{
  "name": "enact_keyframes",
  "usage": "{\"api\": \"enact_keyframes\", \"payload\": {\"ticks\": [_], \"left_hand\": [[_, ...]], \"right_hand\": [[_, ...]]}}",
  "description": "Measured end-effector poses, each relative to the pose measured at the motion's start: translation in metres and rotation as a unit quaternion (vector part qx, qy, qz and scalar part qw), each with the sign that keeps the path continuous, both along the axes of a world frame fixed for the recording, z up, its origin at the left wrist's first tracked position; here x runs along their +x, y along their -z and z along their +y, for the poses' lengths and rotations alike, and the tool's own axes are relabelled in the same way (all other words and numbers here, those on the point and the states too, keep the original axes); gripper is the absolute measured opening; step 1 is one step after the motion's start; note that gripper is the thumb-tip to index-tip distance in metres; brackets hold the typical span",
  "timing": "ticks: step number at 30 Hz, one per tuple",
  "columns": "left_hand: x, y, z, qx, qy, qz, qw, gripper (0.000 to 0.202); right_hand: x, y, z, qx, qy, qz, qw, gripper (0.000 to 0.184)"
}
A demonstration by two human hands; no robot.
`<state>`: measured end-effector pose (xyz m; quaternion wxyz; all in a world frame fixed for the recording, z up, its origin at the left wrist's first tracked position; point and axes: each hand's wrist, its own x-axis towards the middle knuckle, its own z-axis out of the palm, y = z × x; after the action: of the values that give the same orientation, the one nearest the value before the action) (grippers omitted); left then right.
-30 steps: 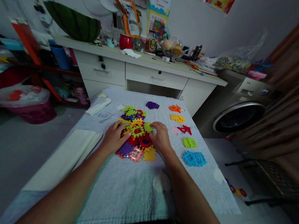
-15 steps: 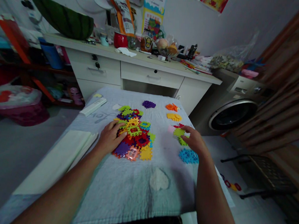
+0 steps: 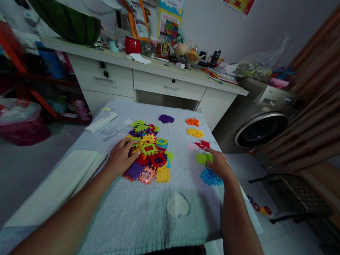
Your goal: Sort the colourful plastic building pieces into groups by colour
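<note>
A heap of mixed plastic interlocking building pieces [image 3: 151, 159] lies left of centre on the cloth-covered table [image 3: 151, 212]. My left hand [image 3: 121, 159] rests against the heap's left side, fingers spread over its edge. Across the table, my right hand [image 3: 220, 166] is at the small group of green pieces [image 3: 203, 158], index finger and thumb apart, the thumb close to the green. Just beyond are red pieces [image 3: 202, 144]; blue pieces [image 3: 211, 177] lie on the near side. Farther off sit yellow pieces [image 3: 195, 133], orange pieces [image 3: 192, 122] and purple pieces [image 3: 166, 119].
A white oblong box [image 3: 102, 122] lies at the table's left. Behind stands a white desk [image 3: 109, 75] bearing a cut watermelon [image 3: 65, 19], jars and bags. At right are a washing machine [image 3: 261, 127] and a low black stool [image 3: 297, 196].
The green piece in my right hand has come down onto the green group, and the fingers have parted from it. My left hand stays at the heap. The view has shifted slightly.
</note>
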<state>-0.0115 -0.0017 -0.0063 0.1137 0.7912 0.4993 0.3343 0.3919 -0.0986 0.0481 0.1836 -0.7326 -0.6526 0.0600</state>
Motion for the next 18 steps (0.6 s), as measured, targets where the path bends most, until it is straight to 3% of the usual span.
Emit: {"api": "enact_keyframes", "payload": {"ticks": [4,11,15,18], "left_hand": [[0.0,0.001,0.0,0.0,-0.003,0.003,1.0,0.045],[0.0,0.0,0.0,0.004,0.0,-0.002,1.0,0.043],[0.001,-0.001,-0.002,0.004,-0.003,-0.001,1.0,0.045],[0.001,-0.001,-0.002,0.003,-0.007,0.004,1.0,0.044]], "right_hand": [[-0.016,-0.006,0.006,0.022,-0.005,-0.01,1.0,0.056],[-0.092,-0.019,0.02,0.025,-0.174,0.036,0.984,0.037],[-0.126,-0.008,0.029,-0.003,-0.183,0.032,0.983,0.045],[-0.133,0.008,0.034,-0.014,-0.167,0.028,0.986,0.053]]}}
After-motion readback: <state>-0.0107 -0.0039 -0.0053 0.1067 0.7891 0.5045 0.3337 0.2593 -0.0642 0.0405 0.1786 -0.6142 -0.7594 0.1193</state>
